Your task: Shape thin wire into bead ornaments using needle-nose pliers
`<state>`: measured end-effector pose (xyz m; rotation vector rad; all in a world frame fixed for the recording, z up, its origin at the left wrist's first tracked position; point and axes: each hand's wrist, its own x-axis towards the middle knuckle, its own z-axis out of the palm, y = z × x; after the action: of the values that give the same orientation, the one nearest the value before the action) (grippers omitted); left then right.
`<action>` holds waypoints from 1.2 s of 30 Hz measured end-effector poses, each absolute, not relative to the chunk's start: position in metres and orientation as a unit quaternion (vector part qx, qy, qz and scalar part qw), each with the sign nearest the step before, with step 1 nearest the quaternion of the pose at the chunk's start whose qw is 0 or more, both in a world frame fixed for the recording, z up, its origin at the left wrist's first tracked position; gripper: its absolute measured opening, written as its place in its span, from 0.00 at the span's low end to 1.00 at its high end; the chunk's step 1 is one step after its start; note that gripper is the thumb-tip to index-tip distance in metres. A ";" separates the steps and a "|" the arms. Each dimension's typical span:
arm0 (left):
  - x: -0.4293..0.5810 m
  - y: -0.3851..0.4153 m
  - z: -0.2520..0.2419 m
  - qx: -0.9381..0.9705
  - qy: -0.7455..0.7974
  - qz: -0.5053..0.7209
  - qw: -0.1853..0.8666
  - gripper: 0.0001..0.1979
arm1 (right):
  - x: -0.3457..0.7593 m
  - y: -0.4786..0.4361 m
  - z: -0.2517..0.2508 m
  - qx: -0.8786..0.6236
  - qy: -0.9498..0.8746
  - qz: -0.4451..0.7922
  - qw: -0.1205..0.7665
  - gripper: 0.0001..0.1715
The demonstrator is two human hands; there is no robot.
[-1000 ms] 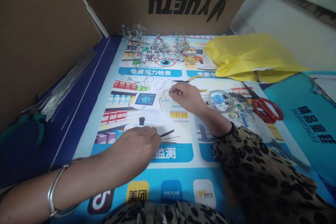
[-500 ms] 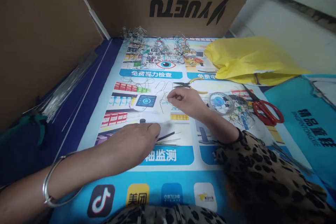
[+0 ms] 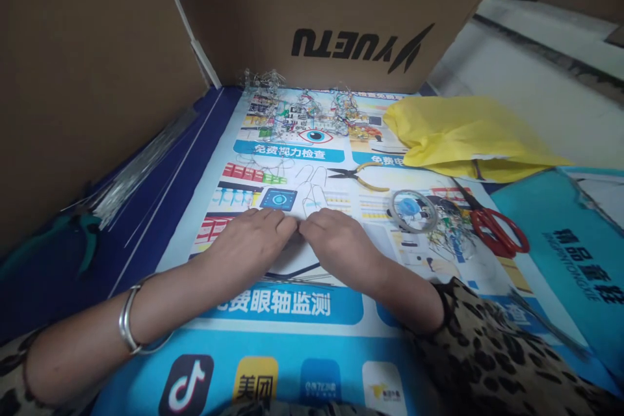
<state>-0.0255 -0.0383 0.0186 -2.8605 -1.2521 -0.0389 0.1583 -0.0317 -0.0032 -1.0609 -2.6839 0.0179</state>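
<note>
Both hands have drawn together at the middle of the mat [image 3: 292, 338]. The left hand [image 3: 253, 239] and right hand [image 3: 337, 248] lie knuckles-up, fingers curled, tips touching just short of the bent wire loops [image 3: 312, 195]; whether they pinch anything is hidden. Pliers [image 3: 358, 175], a wire coil [image 3: 412, 209] and red scissors [image 3: 493, 231] lie to the right, apart from them.

your left grip [image 3: 253, 242] and right grip [image 3: 335, 246]: fingertips meeting | bent wire [image 3: 313, 190] just beyond | pliers [image 3: 358, 175] near, on poster [image 3: 292, 344]
</note>
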 end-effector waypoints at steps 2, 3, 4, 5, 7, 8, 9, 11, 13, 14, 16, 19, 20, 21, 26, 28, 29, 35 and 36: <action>-0.026 -0.038 0.018 -0.918 -0.397 -0.016 0.008 0.06 | 0.158 -0.036 -0.004 -0.350 -0.929 -0.032 0.118 0.10; -0.027 -0.038 0.017 -0.920 -0.392 -0.018 0.003 0.06 | 0.157 -0.038 -0.004 -0.342 -0.932 -0.044 0.113 0.10; -0.027 -0.038 0.017 -0.922 -0.387 -0.021 -0.003 0.06 | 0.157 -0.040 -0.003 -0.337 -0.934 -0.055 0.108 0.09; -0.027 -0.037 0.017 -0.924 -0.382 -0.024 -0.008 0.07 | 0.157 -0.042 -0.003 -0.334 -0.934 -0.069 0.105 0.10; -0.027 -0.037 0.016 -0.927 -0.374 -0.025 -0.014 0.06 | 0.157 -0.044 -0.002 -0.333 -0.931 -0.103 0.110 0.11; -0.027 -0.037 0.017 -0.927 -0.373 -0.024 -0.014 0.06 | 0.157 -0.045 -0.002 -0.333 -0.928 -0.120 0.116 0.12; -0.027 -0.037 0.017 -0.928 -0.372 -0.020 -0.013 0.06 | 0.157 -0.046 -0.002 -0.333 -0.925 -0.135 0.121 0.13; -0.026 -0.037 0.019 -0.928 -0.373 -0.013 -0.011 0.05 | 0.157 -0.048 -0.001 -0.332 -0.922 -0.153 0.131 0.13; -0.025 -0.038 0.022 -0.927 -0.375 -0.014 -0.009 0.04 | 0.157 -0.049 -0.001 -0.337 -0.918 -0.157 0.136 0.13; -0.025 -0.039 0.023 -0.926 -0.377 -0.016 -0.009 0.04 | 0.156 -0.050 0.000 -0.340 -0.917 -0.156 0.136 0.13; -0.025 -0.040 0.025 -0.925 -0.380 -0.018 -0.008 0.05 | 0.155 -0.051 0.001 -0.347 -0.916 -0.151 0.134 0.12; -0.024 -0.042 0.025 -0.925 -0.380 -0.009 -0.003 0.05 | 0.153 -0.053 0.002 -0.349 -0.916 -0.150 0.129 0.12; -0.024 -0.042 0.025 -0.926 -0.379 -0.005 -0.001 0.05 | 0.152 -0.053 0.003 -0.350 -0.916 -0.151 0.130 0.12; -0.024 -0.043 0.025 -0.926 -0.377 -0.001 0.000 0.05 | 0.152 -0.054 0.003 -0.351 -0.915 -0.152 0.129 0.12; -0.022 -0.042 0.023 -0.927 -0.376 0.016 -0.001 0.05 | 0.149 -0.056 0.003 -0.371 -0.908 -0.156 0.115 0.11; -0.022 -0.042 0.022 -0.924 -0.382 0.012 0.004 0.06 | 0.148 -0.057 0.003 -0.376 -0.907 -0.156 0.109 0.11; -0.022 -0.042 0.021 -0.923 -0.385 0.007 0.008 0.06 | 0.148 -0.057 0.003 -0.378 -0.906 -0.158 0.108 0.11; -0.022 -0.043 0.018 -0.925 -0.378 -0.009 0.030 0.07 | 0.148 -0.057 0.006 -0.377 -0.905 -0.160 0.112 0.11; -0.022 -0.043 0.018 -0.926 -0.376 -0.010 0.032 0.07 | 0.148 -0.057 0.006 -0.376 -0.906 -0.159 0.111 0.11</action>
<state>-0.0225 -0.0435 0.0181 -2.8515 -1.1581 -0.0319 0.1484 -0.0566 0.0059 -1.1051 -2.6611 -0.4666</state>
